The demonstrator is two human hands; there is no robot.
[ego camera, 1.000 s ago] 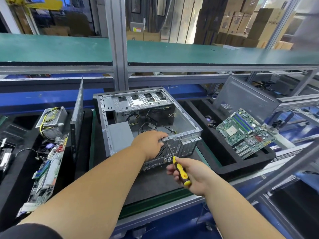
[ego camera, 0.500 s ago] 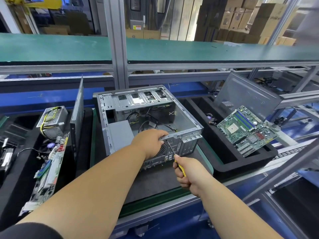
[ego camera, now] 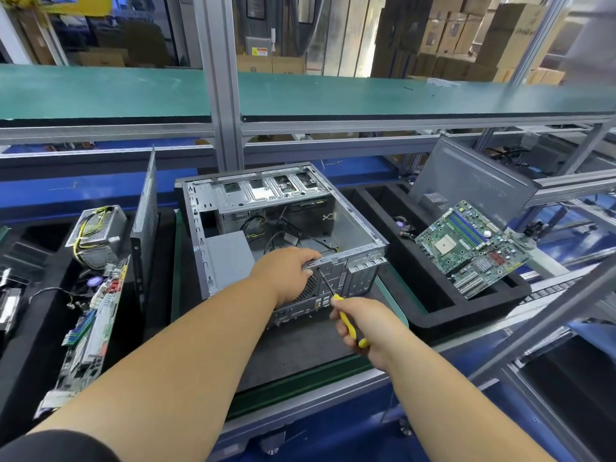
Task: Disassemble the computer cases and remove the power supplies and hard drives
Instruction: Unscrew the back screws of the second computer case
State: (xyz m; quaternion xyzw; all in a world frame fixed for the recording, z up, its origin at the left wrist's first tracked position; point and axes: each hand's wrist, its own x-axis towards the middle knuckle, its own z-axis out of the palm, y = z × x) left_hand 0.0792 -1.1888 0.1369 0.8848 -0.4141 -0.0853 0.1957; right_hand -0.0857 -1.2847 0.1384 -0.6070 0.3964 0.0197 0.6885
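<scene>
On the mat, one case (ego camera: 286, 228): left hand (ego camera: 286, 275) gripping rim, right hand (ego camera: 363, 325) gripping one screwdriver (ego camera: 346, 320).

A green motherboard (ego camera: 471, 248) leans in a black foam tray (ego camera: 433, 315).

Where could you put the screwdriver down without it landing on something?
The dark mat in front of the computer case, between both forearms, shows bare. The green upper shelf shows bare too. The left tray is crowded with a board and a power supply; the right tray holds a motherboard.
</scene>
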